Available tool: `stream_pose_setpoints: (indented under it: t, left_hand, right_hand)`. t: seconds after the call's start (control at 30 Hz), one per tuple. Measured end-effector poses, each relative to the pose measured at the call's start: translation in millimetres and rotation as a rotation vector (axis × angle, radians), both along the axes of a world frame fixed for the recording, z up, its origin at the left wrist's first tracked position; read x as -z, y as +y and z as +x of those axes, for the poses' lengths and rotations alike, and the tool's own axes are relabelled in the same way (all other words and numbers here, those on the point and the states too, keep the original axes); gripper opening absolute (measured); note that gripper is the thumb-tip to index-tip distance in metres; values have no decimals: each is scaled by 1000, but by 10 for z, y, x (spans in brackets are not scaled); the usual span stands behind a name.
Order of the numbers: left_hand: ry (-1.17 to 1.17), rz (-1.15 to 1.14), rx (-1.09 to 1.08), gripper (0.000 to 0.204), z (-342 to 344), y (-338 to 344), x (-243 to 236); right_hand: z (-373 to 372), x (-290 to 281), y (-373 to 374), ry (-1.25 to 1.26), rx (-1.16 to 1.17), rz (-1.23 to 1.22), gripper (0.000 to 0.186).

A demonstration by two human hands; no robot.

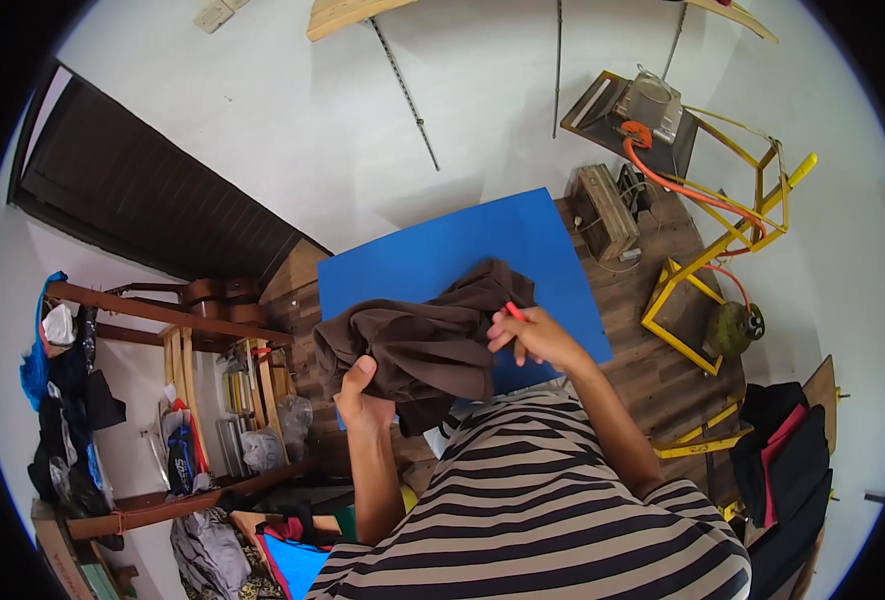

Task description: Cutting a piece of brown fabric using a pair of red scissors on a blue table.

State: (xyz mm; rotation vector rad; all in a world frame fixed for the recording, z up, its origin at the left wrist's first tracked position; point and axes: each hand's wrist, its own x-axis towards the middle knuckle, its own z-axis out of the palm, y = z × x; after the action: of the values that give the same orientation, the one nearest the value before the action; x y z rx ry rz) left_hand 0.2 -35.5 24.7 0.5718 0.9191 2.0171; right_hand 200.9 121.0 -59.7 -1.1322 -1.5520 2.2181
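A dark brown cloth [412, 345], perhaps a garment, lies bunched in folds over the near half of a blue tabletop [442, 245]. Its left part hangs past the table's near left edge. At that edge my left hand [360, 392] grips the cloth, thumb on top and the other fingers hidden beneath. My right hand [537, 338] is above the cloth's right side, with a small red stick-like tool [514, 311] pinched between thumb and fingers. Only the tool's red end shows, so its exact kind is unclear.
Wooden shelving [172, 320] with bags and clothes stands on the left. To the right are a yellow metal frame [682, 320], a green gas cylinder [732, 328] with an orange hose, and a wooden box [605, 213]. Dark clothes [787, 460] hang at the lower right.
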Motion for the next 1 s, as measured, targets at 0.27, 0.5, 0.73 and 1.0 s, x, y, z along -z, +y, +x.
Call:
stream_pose_setpoints:
  t: [0.27,0.5,0.73,1.0]
  left_hand:
    - [-36,-23,-2,45,4,130,-65]
    - [-33,58,63,46,32,226,-77]
    - [-59,144,113,48,51,230,-57]
    - [-23,102,102,51,142,122,56]
  right_hand:
    - [77,-2,-105,-7,35,-152,52]
    - [5,-132,-109,313,338,15,22]
    - [-22,-109,61,270,520,-10,28]
    - [-286,32,-19,72,183,-88,22]
